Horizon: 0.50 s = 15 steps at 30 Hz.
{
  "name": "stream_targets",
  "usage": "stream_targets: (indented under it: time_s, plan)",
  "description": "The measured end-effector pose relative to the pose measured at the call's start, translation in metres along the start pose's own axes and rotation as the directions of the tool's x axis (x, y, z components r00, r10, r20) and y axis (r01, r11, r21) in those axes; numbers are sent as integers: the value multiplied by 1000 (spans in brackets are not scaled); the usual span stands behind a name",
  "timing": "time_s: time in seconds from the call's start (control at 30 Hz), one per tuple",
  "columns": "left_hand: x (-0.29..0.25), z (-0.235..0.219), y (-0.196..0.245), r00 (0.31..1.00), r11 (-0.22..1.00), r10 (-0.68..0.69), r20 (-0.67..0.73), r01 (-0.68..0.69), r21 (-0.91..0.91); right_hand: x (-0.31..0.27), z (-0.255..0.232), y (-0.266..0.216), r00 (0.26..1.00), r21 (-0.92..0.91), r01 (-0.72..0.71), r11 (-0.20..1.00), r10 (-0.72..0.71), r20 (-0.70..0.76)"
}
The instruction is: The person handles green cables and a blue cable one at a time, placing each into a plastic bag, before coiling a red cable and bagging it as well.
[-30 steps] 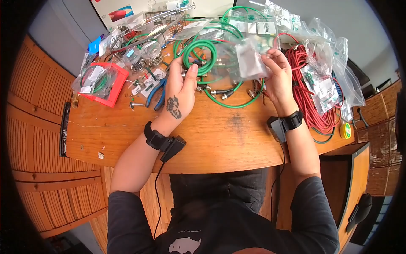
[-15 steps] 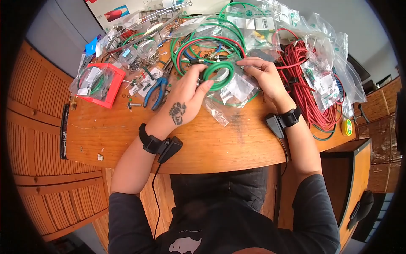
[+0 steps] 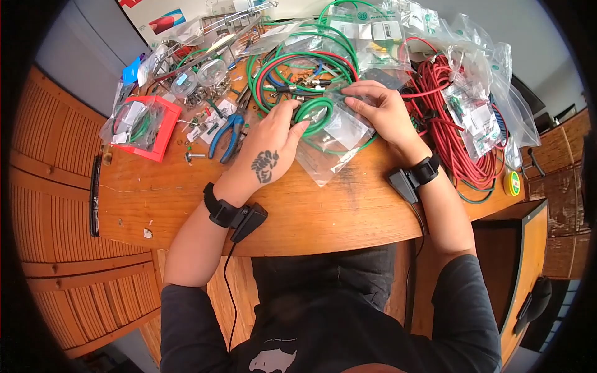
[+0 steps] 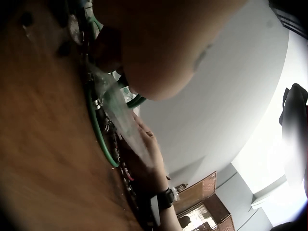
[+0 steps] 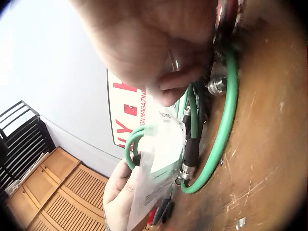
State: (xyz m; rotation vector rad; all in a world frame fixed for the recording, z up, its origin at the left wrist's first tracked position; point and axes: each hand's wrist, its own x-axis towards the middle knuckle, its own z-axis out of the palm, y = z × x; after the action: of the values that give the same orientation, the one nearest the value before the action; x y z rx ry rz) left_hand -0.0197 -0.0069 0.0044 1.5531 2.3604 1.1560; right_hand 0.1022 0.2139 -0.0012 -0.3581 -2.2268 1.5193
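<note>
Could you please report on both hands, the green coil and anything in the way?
Left hand gripping green coil. Right hand pinching clear bag. Looped cables crowded just beyond.

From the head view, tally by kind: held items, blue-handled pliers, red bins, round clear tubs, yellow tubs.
Green coil in left hand: 1
Clear bag in right hand: 1
Blue-handled pliers: 1
Red bin: 1
Round clear tubs: 2
Yellow tub: 1
Total: 7
</note>
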Motion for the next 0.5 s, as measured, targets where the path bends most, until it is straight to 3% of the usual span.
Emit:
stream_targets:
  time_s: [0.03, 0.1, 0.23, 0.3, 0.33, 0.4, 0.43, 0.5]
  plan:
    - [1, -1, -1, 1000, 1000, 0, 0, 0, 1, 0, 1, 0, 1000, 1, 1, 1000, -1, 0]
    - [3, -5, -2, 983, 956, -118, 140, 151, -253, 0, 3, -1, 998, 5, 70, 998, -70, -6]
    - [5, -8, -10, 939, 859, -193, 284, 302, -414, -2, 4, -5, 989, -85, 145, 986, -147, -10]
    - [6, -16, -5, 885, 805, -203, 418, 394, -443, 0, 4, -1, 930, -231, 354, 906, -367, -13]
    - [5, -18, 1, 885, 805, -202, 420, 394, -443, -1, 4, -2, 931, -231, 353, 907, -366, -14]
    - [2, -18, 10, 954, 887, -149, 262, 246, -391, -3, 5, -6, 947, -177, 306, 935, -318, -46]
    - [0, -15, 7, 953, 887, -148, 264, 246, -391, -3, 7, -7, 947, -178, 304, 936, -317, -47]
    - [-1, -8, 2, 986, 935, -53, 157, 104, -339, -5, 9, -8, 932, -176, 345, 922, -359, -55]
